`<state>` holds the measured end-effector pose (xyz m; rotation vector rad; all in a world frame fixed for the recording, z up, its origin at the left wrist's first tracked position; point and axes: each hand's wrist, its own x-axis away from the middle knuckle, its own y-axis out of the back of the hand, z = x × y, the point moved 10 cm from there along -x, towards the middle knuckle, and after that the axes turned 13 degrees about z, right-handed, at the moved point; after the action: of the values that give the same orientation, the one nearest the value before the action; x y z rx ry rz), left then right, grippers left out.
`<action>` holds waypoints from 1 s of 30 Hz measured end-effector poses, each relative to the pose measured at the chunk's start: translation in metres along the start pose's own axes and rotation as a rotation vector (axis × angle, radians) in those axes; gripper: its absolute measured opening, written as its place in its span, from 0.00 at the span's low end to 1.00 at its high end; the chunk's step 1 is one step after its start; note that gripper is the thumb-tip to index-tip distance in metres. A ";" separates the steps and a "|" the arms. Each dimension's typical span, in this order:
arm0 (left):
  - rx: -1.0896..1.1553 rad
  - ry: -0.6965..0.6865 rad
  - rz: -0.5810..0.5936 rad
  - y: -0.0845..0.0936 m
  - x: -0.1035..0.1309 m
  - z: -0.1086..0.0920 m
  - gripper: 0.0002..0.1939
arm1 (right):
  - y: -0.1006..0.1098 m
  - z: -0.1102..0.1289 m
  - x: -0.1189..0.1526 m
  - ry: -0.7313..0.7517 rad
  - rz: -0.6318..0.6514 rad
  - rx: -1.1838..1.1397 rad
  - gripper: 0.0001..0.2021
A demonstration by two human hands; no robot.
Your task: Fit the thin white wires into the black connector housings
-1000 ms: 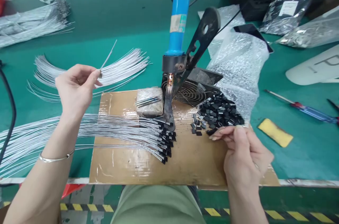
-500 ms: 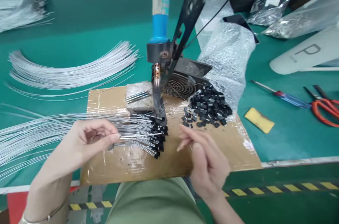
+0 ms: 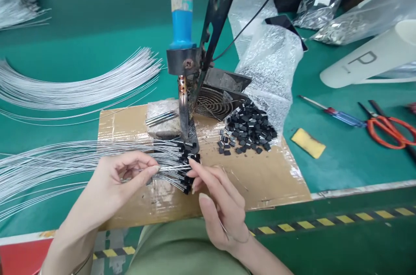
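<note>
My left hand [image 3: 130,179] is closed, pinching thin white wires [image 3: 173,168] between thumb and forefinger above the cardboard. My right hand [image 3: 221,205] is at their free ends, its forefinger touching or very near the tips and its thumb held apart. A thin shiny strand of solder wire [image 3: 223,226] runs across the right palm; its grip is partly hidden. Beneath both hands lies a bundle of white wires [image 3: 65,153] with black tabs [image 3: 186,187] on their ends. The blue-handled soldering iron [image 3: 182,28] stands tip-down in a black bracket just beyond.
A pile of small black pieces [image 3: 250,130] lies on the cardboard [image 3: 273,179] near a fan [image 3: 212,101]. Further right are a yellow sponge [image 3: 308,143], a screwdriver [image 3: 338,114], orange-handled scissors [image 3: 385,132] and a white cup [image 3: 364,58]. More white wires [image 3: 97,86] lie at left.
My right hand has moved left, up to the ends of the held wires. My left hand still pinches them, and the camera view has shifted slightly right.
</note>
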<state>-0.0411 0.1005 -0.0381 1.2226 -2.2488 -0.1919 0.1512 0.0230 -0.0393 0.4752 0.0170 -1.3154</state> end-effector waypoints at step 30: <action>-0.146 -0.026 0.105 -0.047 0.005 -0.012 0.08 | 0.001 -0.008 -0.032 -0.006 0.092 -0.081 0.09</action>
<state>-0.0024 0.0716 -0.0435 1.0290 -2.2711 -0.3273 0.1456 0.0552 -0.0375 0.3986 0.0433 -1.2210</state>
